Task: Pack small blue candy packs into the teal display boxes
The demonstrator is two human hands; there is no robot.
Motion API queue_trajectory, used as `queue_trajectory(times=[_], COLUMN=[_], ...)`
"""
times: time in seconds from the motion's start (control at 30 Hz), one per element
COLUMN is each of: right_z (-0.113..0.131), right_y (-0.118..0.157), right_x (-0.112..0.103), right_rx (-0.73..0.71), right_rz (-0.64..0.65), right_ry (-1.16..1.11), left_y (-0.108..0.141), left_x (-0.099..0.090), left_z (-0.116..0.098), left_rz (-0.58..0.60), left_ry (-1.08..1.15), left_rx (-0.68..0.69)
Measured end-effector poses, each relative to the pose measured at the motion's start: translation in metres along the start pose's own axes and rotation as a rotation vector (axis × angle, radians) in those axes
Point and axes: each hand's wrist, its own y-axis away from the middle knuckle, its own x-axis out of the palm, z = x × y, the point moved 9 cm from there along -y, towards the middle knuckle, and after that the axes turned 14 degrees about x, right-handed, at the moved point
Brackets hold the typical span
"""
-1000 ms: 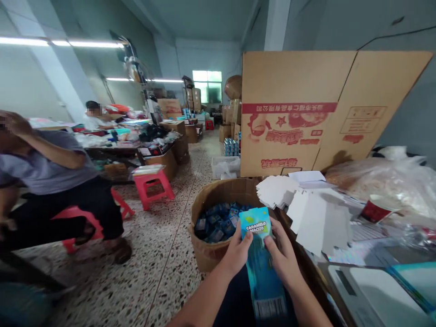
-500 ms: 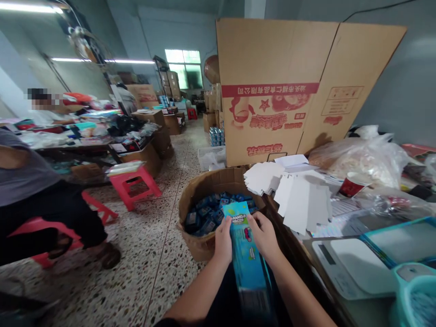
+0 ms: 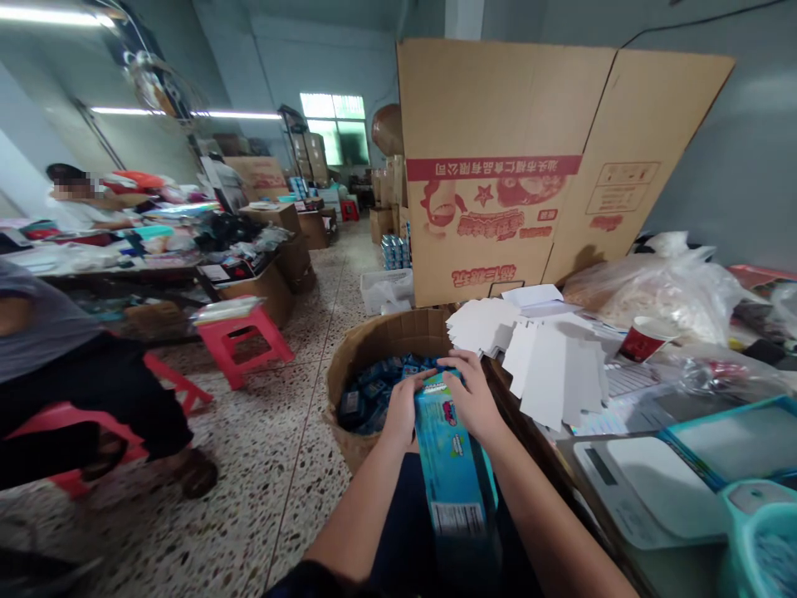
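Observation:
A long blue candy box (image 3: 453, 469) with printed lettering and a white label panel lies lengthwise between my forearms, its near end over my lap. My left hand (image 3: 402, 413) is closed on the left side of its far end, fingers curled over the end edge. My right hand (image 3: 474, 400) grips the same end from the right, its thumb on the printed top face and fingers over the far edge. The fingers partly hide the far end panel. Just beyond my hands stands a large round cardboard bin (image 3: 349, 353) holding many small blue packs (image 3: 374, 386).
To the right, a bench carries white folded card blanks (image 3: 548, 365), a red paper cup (image 3: 647, 336), a white scale (image 3: 647, 490) and a teal tub (image 3: 763, 531). A big open carton (image 3: 498, 124) rises behind. A seated person (image 3: 68, 365) and a pink stool (image 3: 246, 336) are left.
The lettered panel at the box's far end stood up towards the bin and now appears folded down. My fingers have moved over that edge, the right hand rising slightly.

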Motion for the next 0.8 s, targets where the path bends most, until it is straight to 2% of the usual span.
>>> queue_trajectory(times=[0.1,0.2,0.3,0.37,0.43,0.53,0.6,0.63,0.7,0.73,0.77,0.8], right_z=[0.059,0.099,0.115,0.112,0.097,0.055,0.021,0.004,-0.025,-0.036,-0.044,-0.048], right_y=[0.006,0.017,0.028,0.032,0.037,0.047,0.052,0.054,0.058,0.061,0.064,0.068], right_x=[0.004,0.001,0.011,0.024,0.041,0.066,0.075,0.077,0.076,0.075,0.072,0.069], right_rx=[-0.25,-0.443,-0.6,-0.632,-0.615,-0.526,-0.43,-0.378,-0.294,-0.265,-0.247,-0.244], right_rz=[0.154,0.114,0.1,0.15,0.229,0.301,0.274,0.242,0.175,0.142,0.106,0.067], right_ry=[0.099,0.264,0.5,0.591,0.644,0.679,0.655,0.638,0.619,0.609,0.592,0.564], left_y=[-0.016,-0.016,-0.004,0.001,-0.002,-0.003,0.005,0.01,0.027,0.038,0.051,0.065], left_x=[0.002,0.0,-0.009,-0.019,-0.031,-0.046,-0.059,-0.07,-0.104,-0.121,-0.133,-0.137], left_z=[-0.054,-0.113,-0.163,-0.174,-0.165,-0.125,-0.097,-0.085,-0.058,-0.037,-0.01,0.021], left_rz=[0.129,0.197,0.209,0.249,0.321,0.416,0.348,0.242,-0.122,-0.31,-0.447,-0.521], left_ry=[-0.212,-0.42,-0.591,-0.6,-0.547,-0.488,-0.487,-0.488,-0.438,-0.369,-0.267,-0.136], left_rx=[0.244,0.559,0.893,0.984,0.926,0.734,0.672,0.655,0.57,0.45,0.258,0.023])
